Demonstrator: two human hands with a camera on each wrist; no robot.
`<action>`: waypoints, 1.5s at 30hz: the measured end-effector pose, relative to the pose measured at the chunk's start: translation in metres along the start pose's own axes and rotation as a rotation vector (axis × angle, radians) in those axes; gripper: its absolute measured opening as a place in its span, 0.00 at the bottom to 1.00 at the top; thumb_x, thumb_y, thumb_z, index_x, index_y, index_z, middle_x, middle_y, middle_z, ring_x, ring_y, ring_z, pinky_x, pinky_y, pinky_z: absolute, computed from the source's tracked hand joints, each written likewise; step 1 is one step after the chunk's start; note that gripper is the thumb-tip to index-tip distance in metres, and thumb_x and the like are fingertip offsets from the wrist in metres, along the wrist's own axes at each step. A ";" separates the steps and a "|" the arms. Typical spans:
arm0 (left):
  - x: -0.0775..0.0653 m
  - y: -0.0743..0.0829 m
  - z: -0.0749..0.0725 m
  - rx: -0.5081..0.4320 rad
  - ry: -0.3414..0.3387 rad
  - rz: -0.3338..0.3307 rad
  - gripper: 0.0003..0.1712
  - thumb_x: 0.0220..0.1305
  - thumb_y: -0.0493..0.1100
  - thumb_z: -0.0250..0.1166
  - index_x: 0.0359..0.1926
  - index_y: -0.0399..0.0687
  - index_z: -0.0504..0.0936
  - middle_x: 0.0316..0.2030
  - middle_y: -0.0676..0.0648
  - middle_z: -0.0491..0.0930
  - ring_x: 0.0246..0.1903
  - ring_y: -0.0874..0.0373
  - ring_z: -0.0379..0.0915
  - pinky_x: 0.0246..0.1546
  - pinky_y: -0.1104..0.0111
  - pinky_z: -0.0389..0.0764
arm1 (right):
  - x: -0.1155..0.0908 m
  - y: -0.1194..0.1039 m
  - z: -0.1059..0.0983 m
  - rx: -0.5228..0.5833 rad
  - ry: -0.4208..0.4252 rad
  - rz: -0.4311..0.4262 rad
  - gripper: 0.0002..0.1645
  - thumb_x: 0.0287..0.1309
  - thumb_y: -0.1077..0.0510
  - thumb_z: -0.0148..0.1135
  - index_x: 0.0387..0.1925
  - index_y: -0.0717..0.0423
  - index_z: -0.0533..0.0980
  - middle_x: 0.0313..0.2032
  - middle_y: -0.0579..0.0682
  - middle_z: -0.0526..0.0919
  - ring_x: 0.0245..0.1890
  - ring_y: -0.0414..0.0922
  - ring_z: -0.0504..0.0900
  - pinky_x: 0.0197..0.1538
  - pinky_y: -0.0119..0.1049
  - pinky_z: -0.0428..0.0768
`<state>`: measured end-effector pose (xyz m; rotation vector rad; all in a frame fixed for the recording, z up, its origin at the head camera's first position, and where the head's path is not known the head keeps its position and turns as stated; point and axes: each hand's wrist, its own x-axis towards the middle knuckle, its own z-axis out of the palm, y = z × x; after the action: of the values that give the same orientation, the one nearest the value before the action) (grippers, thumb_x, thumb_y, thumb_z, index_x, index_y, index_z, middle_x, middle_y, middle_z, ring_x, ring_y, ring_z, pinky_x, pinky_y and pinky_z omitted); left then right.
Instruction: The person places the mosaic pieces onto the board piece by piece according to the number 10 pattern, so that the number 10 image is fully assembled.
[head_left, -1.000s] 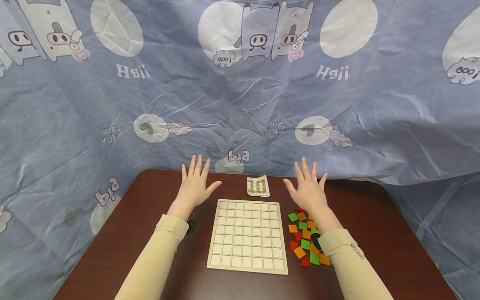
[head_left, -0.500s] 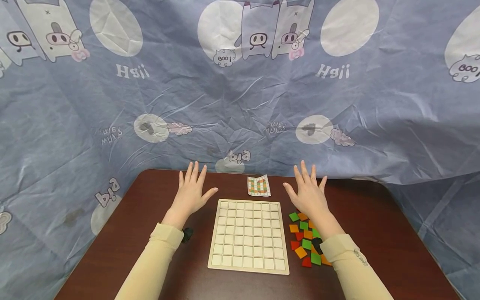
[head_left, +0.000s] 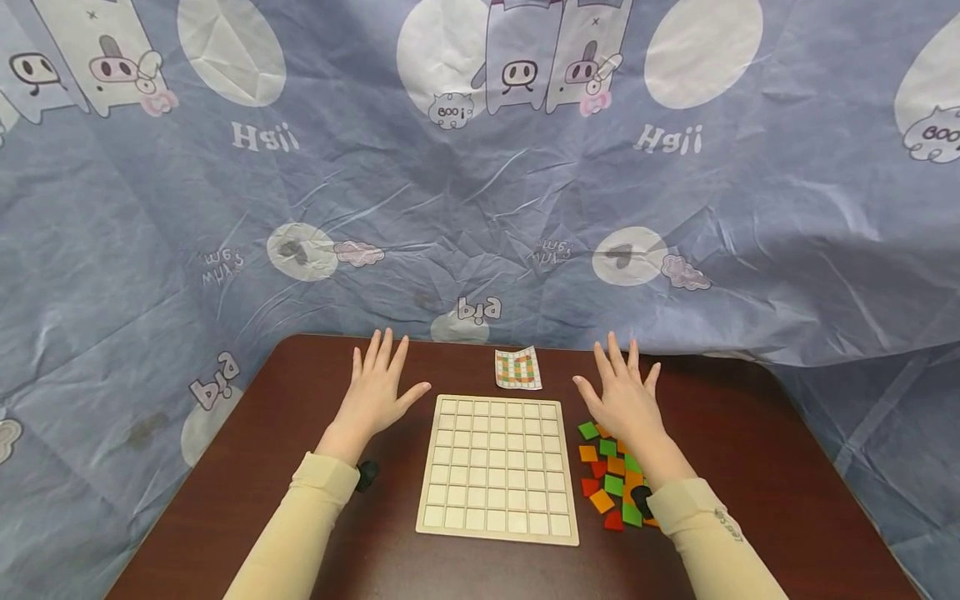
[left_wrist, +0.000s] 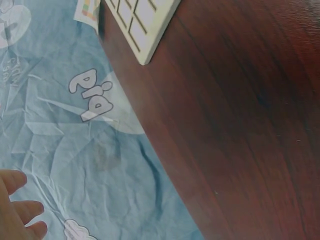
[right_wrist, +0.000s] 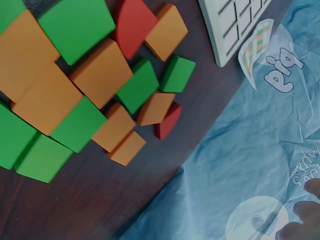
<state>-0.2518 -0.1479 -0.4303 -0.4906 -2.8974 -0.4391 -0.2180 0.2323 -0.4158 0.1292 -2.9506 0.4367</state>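
Observation:
A pale wooden grid board (head_left: 498, 471) with square recesses lies on the dark table, with no tiles in it. My left hand (head_left: 372, 398) hovers to the left of it, fingers spread and holding nothing. Over the right side my right hand (head_left: 627, 404) is likewise spread and holds nothing. Below and partly behind that wrist lies a loose group of green, orange and red tiles (head_left: 613, 485); the right wrist view shows them close, some overlapping, such as a green tile (right_wrist: 77, 27) and a curved-edged red tile (right_wrist: 134, 27). Beyond the board sits a small paper card (head_left: 517, 369) with a coloured grid pattern.
The brown wooden table (head_left: 247, 467) meets a blue-grey printed cloth (head_left: 420, 192) hanging behind and at the sides. Dark wrist straps (head_left: 367, 476) sit at the sleeve cuffs.
My left hand has drifted left and slightly down toward me. The right hand has shifted a little down and right. Board, card and tiles stay in place.

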 end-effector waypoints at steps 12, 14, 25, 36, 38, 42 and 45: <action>-0.009 -0.009 0.011 0.006 -0.022 -0.002 0.52 0.67 0.68 0.55 0.79 0.46 0.47 0.78 0.36 0.38 0.78 0.40 0.29 0.73 0.38 0.37 | -0.005 0.007 0.012 0.006 0.003 -0.001 0.46 0.71 0.36 0.46 0.77 0.58 0.48 0.78 0.60 0.39 0.76 0.65 0.29 0.67 0.74 0.27; -0.010 -0.011 0.012 0.005 -0.019 0.003 0.52 0.66 0.68 0.56 0.78 0.45 0.48 0.78 0.35 0.39 0.78 0.40 0.30 0.73 0.37 0.37 | -0.006 0.008 0.013 0.003 0.001 0.001 0.46 0.71 0.37 0.47 0.78 0.58 0.48 0.78 0.60 0.39 0.76 0.65 0.29 0.67 0.74 0.27; -0.020 -0.016 0.024 0.004 -0.003 0.041 0.52 0.65 0.67 0.59 0.77 0.44 0.52 0.77 0.34 0.44 0.77 0.37 0.37 0.72 0.36 0.42 | -0.016 0.014 0.016 0.017 -0.001 0.017 0.45 0.71 0.39 0.48 0.77 0.59 0.50 0.78 0.61 0.42 0.76 0.66 0.33 0.68 0.75 0.29; -0.036 -0.020 0.039 -0.014 -0.015 0.072 0.49 0.64 0.63 0.62 0.76 0.43 0.57 0.76 0.33 0.47 0.76 0.36 0.41 0.70 0.35 0.47 | -0.036 0.034 0.027 0.041 -0.052 0.057 0.44 0.72 0.40 0.48 0.76 0.62 0.51 0.77 0.64 0.43 0.76 0.66 0.32 0.67 0.74 0.28; -0.038 -0.021 0.041 -0.015 -0.016 0.078 0.49 0.64 0.63 0.62 0.76 0.43 0.57 0.76 0.33 0.47 0.76 0.36 0.42 0.70 0.35 0.48 | -0.040 0.038 0.029 0.041 -0.060 0.067 0.44 0.72 0.41 0.49 0.76 0.62 0.51 0.77 0.64 0.43 0.76 0.67 0.33 0.67 0.75 0.28; -0.042 -0.021 0.046 -0.017 -0.022 0.089 0.48 0.64 0.63 0.62 0.76 0.43 0.57 0.76 0.33 0.48 0.76 0.36 0.42 0.70 0.33 0.45 | -0.048 0.048 0.034 0.037 -0.072 0.087 0.44 0.70 0.43 0.52 0.75 0.63 0.52 0.77 0.65 0.44 0.76 0.68 0.35 0.66 0.76 0.29; -0.045 -0.021 0.050 -0.015 -0.036 0.095 0.48 0.65 0.63 0.61 0.76 0.44 0.56 0.76 0.33 0.48 0.76 0.37 0.40 0.69 0.32 0.41 | -0.053 0.055 0.039 0.031 -0.081 0.097 0.44 0.70 0.43 0.53 0.75 0.63 0.53 0.76 0.66 0.45 0.75 0.69 0.36 0.66 0.77 0.31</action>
<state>-0.2233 -0.1645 -0.4930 -0.6415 -2.8916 -0.4420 -0.1772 0.2769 -0.4766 0.0071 -3.0399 0.5021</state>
